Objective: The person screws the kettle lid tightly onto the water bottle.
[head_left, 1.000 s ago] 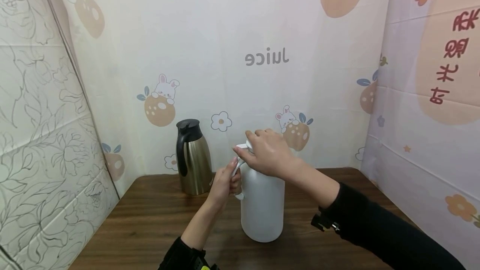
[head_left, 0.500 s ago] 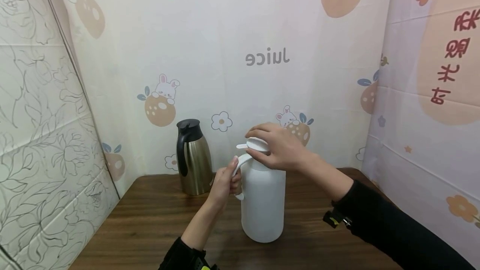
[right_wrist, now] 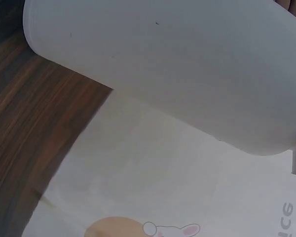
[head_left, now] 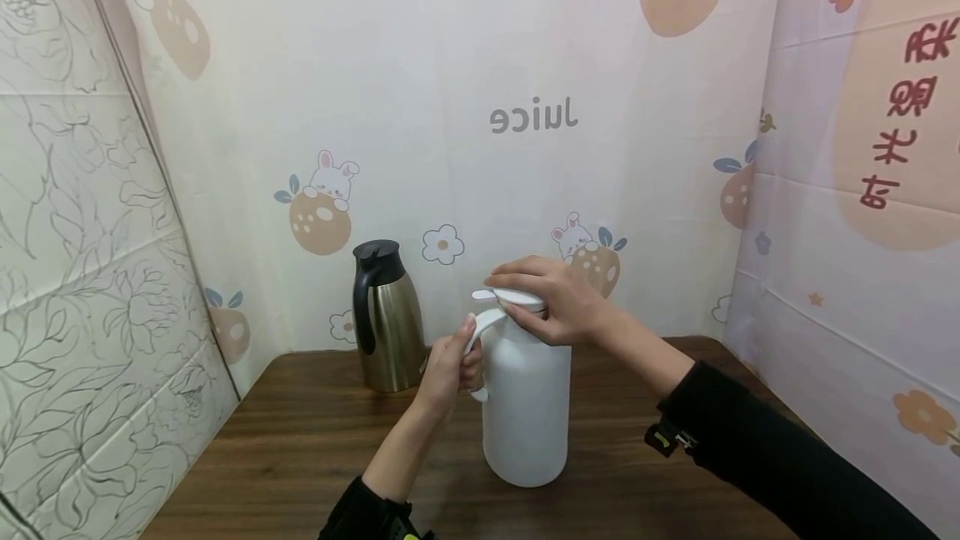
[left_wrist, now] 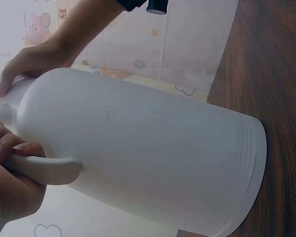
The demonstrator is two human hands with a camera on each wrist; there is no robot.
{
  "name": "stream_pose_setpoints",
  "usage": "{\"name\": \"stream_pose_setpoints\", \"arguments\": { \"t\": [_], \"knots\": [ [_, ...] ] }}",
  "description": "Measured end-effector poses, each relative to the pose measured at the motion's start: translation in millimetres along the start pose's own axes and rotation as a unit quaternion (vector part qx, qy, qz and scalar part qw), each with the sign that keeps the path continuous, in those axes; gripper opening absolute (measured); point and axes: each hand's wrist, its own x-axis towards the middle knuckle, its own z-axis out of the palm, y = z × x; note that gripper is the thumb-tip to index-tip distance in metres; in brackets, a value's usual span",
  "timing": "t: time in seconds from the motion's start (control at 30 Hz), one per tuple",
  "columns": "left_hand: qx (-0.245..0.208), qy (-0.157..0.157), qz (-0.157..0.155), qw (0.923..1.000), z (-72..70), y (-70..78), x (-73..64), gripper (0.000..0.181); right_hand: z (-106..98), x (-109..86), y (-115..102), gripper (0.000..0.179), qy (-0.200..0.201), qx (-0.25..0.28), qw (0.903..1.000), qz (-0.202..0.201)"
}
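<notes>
A white thermos jug (head_left: 525, 415) stands upright on the wooden table. My left hand (head_left: 447, 369) grips its white handle (head_left: 489, 319), thumb up along the top; the left wrist view shows the fingers (left_wrist: 9, 143) curled round that handle. At the mouth of the jug, my right hand (head_left: 562, 302) holds the white lid (head_left: 519, 299) from the right side, thumb at the near edge and fingers over the far edge. A small tab on the lid points left, above the handle. In the right wrist view the jug body (right_wrist: 163, 64) fills the upper part.
Behind and to the left stands a steel thermos jug (head_left: 397, 327) with a black top and black handle. The brown wooden table (head_left: 300, 448) meets a printed cloth backdrop (head_left: 420, 165) at its far edge, with more cloth on both sides.
The right hand first shifted right, uncovering the lid, which sat higher half a second ago. Now hand and lid are slightly lower on the jug. The left hand stays on the handle.
</notes>
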Motion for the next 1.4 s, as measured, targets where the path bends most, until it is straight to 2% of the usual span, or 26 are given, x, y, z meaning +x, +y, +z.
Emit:
{"name": "stream_pose_setpoints", "arguments": {
  "t": [0.17,0.4,0.53,0.77,0.9,1.07,1.17,1.3,1.4],
  "knots": [
    [0.003,0.002,0.002,1.0,0.2,0.3,-1.2,0.06,2,0.2,-5,0.035,0.015,-0.022,0.9995,0.018],
    [0.015,-0.003,0.001,0.9999,-0.7,0.2,-0.4,0.06,7,4.1,-24,0.033,0.033,-0.096,0.9907,0.091],
    [0.019,-0.002,0.0,0.9998,-0.9,0.5,-0.2,0.06,9,9.4,-37,0.035,0.025,-0.141,0.9791,0.144],
    [0.017,0.004,-0.001,0.9998,-1.0,-0.2,0.9,0.061,9,21.5,-59,0.04,-0.022,-0.209,0.9508,0.228],
    [0.019,-0.001,0.003,0.9998,-1.3,-0.3,0.9,0.061,3,25.9,-66,0.047,-0.062,-0.202,0.9426,0.259],
    [0.018,-0.007,0.004,0.9998,-1.1,-0.5,1.0,0.06,-14,31.9,-69,0.065,-0.135,-0.14,0.9347,0.298],
    [0.014,-0.003,0.002,0.9999,-1.1,-0.5,0.9,0.06,-23,34.8,-64,0.067,-0.157,-0.116,0.9335,0.301],
    [0.018,0.0,0.005,0.9998,-1.9,-0.8,0.9,0.06,-28,33.4,-49,0.061,-0.128,-0.114,0.9373,0.304],
    [0.019,-0.001,0.007,0.9998,-1.9,-0.7,1.0,0.06,-28,30.0,-36,0.05,-0.088,-0.092,0.9502,0.284]
  ]
}}
